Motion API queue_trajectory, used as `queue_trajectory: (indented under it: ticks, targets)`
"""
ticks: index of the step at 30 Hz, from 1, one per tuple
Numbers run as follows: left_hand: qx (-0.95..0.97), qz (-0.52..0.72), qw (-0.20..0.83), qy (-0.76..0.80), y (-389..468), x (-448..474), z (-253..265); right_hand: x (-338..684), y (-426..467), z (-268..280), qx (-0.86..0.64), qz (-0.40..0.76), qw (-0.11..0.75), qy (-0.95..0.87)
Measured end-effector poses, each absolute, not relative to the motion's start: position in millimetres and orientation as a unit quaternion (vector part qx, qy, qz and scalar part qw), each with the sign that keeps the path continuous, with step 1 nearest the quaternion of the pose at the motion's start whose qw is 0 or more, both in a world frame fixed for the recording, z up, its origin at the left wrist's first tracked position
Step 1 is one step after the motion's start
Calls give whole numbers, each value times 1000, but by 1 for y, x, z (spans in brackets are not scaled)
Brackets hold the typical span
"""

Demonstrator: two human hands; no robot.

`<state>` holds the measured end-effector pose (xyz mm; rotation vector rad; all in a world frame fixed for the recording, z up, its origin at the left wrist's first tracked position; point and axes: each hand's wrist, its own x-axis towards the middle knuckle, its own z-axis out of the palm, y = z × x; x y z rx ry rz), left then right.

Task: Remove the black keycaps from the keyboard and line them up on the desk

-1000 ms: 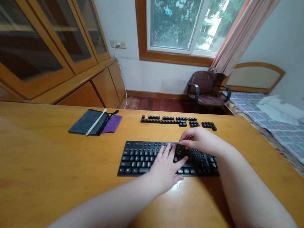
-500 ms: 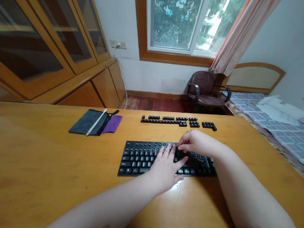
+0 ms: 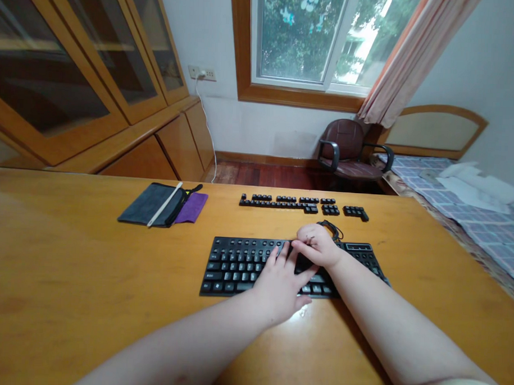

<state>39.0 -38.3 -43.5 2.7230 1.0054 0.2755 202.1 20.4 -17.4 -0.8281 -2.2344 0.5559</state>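
A black keyboard [image 3: 232, 267] lies flat on the wooden desk. Fingers spread, my left hand [image 3: 277, 291] rests across the keyboard's middle, holding nothing. My right hand [image 3: 316, 244] is over the upper middle of the keyboard, close to the left fingertips. Its fingers are curled in and the thumb is pressed toward them; what they hold, if anything, is hidden. Behind the keyboard, loose black keycaps [image 3: 277, 204] stand in rows and small blocks. A coiled black cable [image 3: 335, 231] sits just behind my right hand.
Left of the keyboard lie a dark grey pouch [image 3: 142, 204], a pale flat stick [image 3: 164, 206] across it and a purple cloth [image 3: 192, 207]. Beyond the desk [image 3: 69, 253] are a brown armchair [image 3: 343, 145], a bed [image 3: 463, 188] and a wooden cabinet [image 3: 157, 150].
My right hand has turned and moved slightly left, its fingers curling in. More of the keyboard's right end and the cable now show. My left hand stays in place.
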Motion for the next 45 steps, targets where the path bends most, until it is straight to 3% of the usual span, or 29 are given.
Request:
queue_trajectory:
  ticks: [5,11,18,26,34,45]
  targets:
    - [928,92,108,345,-39,39,-43,208,19,-20,-340,223,426,-808]
    - [927,81,111,348,-38,38,-42,209,18,-24,-375,219,447,-782]
    - [927,80,114,348,-38,38,-41,210,17,-26,-412,189,440,-775]
    - [929,88,110,343,-36,39,-41,215,16,-19,-321,109,392,-856]
    - [928,80,113,347,-37,39,-38,213,12,-11,-319,83,362,-872]
    - [924,88,131,348,-36,36,-40,218,8,1,-497,138,579,-631]
